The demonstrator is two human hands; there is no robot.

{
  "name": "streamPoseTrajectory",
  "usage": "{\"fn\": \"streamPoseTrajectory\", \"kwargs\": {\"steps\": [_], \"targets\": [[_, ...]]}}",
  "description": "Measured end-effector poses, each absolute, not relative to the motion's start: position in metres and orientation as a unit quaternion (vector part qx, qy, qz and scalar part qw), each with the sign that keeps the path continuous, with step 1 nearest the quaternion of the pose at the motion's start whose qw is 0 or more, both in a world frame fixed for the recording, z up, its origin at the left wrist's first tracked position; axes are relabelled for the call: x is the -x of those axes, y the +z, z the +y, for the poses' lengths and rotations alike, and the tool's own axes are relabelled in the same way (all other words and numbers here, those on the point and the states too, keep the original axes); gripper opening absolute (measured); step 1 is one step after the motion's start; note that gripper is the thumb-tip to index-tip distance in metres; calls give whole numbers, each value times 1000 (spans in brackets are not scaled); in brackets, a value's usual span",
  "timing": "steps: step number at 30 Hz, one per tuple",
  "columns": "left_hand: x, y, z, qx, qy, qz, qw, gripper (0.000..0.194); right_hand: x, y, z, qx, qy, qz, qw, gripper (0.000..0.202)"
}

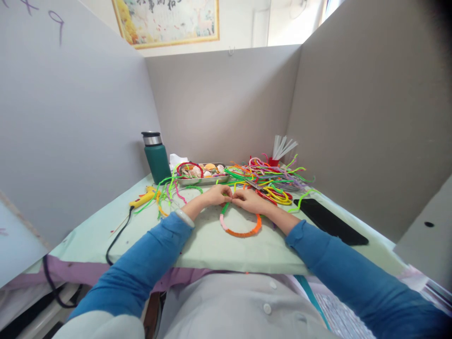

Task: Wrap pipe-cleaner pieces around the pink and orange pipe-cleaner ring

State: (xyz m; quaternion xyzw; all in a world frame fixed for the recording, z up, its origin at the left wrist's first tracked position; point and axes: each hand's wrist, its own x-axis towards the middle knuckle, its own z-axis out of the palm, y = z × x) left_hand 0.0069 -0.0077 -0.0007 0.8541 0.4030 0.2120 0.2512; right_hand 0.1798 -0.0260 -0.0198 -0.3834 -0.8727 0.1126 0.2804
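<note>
Near the front edge of the surface point(212, 256), a fuzzy pipe-cleaner ring point(243, 234), likely light and bendable; left hand point(216, 194) and right hand point(251, 201) pinch its far arc, fingertip grip best gentle.

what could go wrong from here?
1. The black cord of the yellow glue gun runs to the table's front edge beside the left sleeve; a snag might drag the gun.
2. Loose fuzzy strands lie close to that gun. If it's hot (can't tell), they might scorch.
3. The left hand and right hand meet at the ring's top; a slip there might loosen its wrapping.
</note>
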Motion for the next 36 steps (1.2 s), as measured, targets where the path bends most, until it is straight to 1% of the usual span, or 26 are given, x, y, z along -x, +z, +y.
{"fn": "streamPoseTrajectory", "kwargs": {"steps": [16, 36], "targets": [[-7, 0, -9, -851, 209, 410, 253, 24, -180, -20, -26, 379, 104, -875, 283, 25], [-7, 1, -9, -855, 203, 409, 245, 21, -179, -20, -25, 382, 105, -874, 281, 26]]}}
